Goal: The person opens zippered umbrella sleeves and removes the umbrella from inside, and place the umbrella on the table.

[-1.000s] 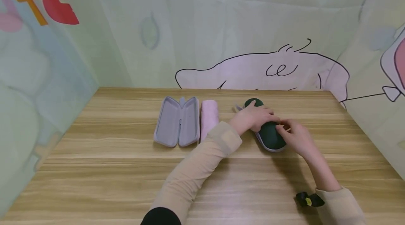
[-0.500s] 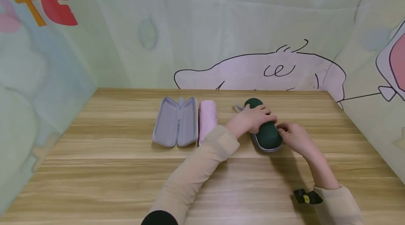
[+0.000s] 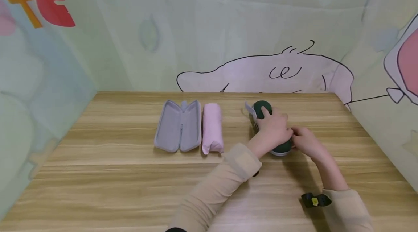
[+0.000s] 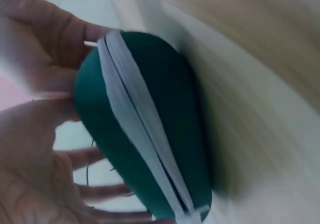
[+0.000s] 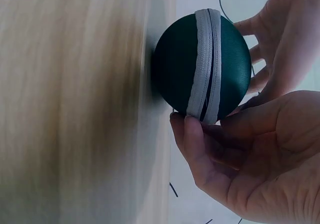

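Observation:
A dark green zip-up glasses case [image 3: 262, 108] lies on the right part of the table, its long side running front to back. My left hand [image 3: 273, 127] grips it from above, the thumb towards its far end. In the left wrist view the fingers of that hand spread across the green shell [image 4: 175, 99]. My right hand [image 3: 307, 141] is at the case's right side. Up close, its thumb and fingertips pinch at the grey zipper band [image 5: 204, 67]; any pull tab is hidden between them. The band's two edges lie close together, with a thin dark line between.
Left of the case lies a pink cloth roll [image 3: 212, 128]. Beside it stands a grey hard case [image 3: 177, 127], hinged open. A pale strap [image 3: 249, 108] sticks out at the green case's far left. A printed cloth backdrop [image 3: 228, 43] rises behind the wooden table [image 3: 130, 188].
My left hand has shifted right along the green case and covers more of its middle. The right hand has slid slightly right and nearer. The pink roll's near end has come into sight.

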`<move>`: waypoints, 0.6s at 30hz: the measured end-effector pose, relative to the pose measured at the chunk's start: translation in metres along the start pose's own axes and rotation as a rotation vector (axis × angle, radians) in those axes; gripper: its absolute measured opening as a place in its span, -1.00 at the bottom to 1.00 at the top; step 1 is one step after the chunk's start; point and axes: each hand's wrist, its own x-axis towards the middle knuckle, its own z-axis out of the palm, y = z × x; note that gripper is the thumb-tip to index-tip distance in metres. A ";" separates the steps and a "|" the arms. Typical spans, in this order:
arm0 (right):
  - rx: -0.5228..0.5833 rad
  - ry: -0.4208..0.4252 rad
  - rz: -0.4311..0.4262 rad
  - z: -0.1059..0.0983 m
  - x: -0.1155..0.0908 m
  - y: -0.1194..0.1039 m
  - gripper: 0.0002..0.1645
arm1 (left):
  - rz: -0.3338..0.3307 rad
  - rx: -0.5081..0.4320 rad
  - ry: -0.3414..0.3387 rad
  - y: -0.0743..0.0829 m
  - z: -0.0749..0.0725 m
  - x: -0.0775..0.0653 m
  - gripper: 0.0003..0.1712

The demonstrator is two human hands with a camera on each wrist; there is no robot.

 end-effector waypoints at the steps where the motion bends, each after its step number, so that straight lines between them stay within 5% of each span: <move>1: 0.015 0.001 0.001 0.000 0.000 0.001 -0.61 | -0.033 0.004 0.005 0.004 0.000 0.000 -0.47; 12: 0.089 -0.037 -0.007 -0.001 0.007 0.010 -0.54 | -0.338 0.113 -0.133 0.030 0.002 0.014 -0.27; 18: 0.132 -0.062 -0.016 0.000 0.006 0.011 -0.44 | -0.389 0.160 -0.189 0.036 0.002 0.019 -0.27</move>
